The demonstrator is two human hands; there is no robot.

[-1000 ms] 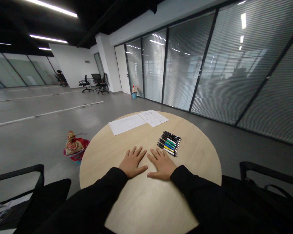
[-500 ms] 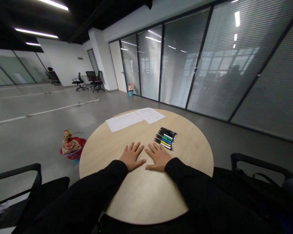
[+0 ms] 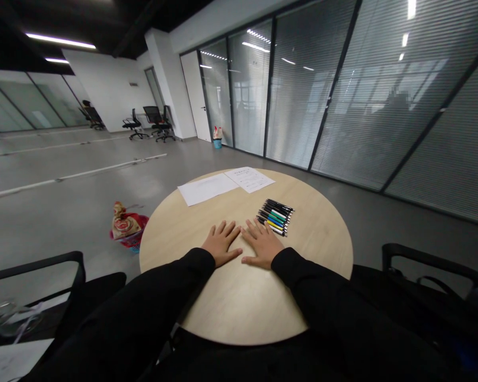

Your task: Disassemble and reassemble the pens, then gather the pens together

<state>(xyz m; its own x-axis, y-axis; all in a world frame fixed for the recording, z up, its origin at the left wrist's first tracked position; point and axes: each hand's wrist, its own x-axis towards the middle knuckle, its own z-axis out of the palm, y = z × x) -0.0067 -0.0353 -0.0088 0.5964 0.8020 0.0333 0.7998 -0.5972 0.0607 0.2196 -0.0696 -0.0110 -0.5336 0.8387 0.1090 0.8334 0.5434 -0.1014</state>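
Pens (image 3: 274,216) with black, green, blue, yellow and white barrels lie side by side in one tight group on the round wooden table (image 3: 318,239), a little right of its centre. Both hands rest on the table top, palm down, and they hold nothing. The left hand (image 3: 222,243) lies flat near the table's near edge, with its fingers spread wide and its thumb pointing toward the other hand. The right hand (image 3: 263,245) lies just beside it, also flat, with the fingers spread wide in the same way. The two hands are close but do not touch. The right hand's fingertips are very near the pens, and they seem not to touch them. Black sleeves (image 3: 163,286) cover both arms up to the wrists.

Two paper sheets lie at the far side of the table. The left sheet (image 3: 207,189) looks almost blank, and the right sheet (image 3: 249,179) has printed lines, too small to read. Left of the table, on the grey floor (image 3: 63,223), a patterned red and gold bag (image 3: 122,223) sits in a pink basket (image 3: 133,240). Black office chairs (image 3: 43,270) stand close to the table on the near left side, and another black chair (image 3: 422,260) stands on the near right side. Behind the table on the right runs a glass wall with blinds (image 3: 342,90).
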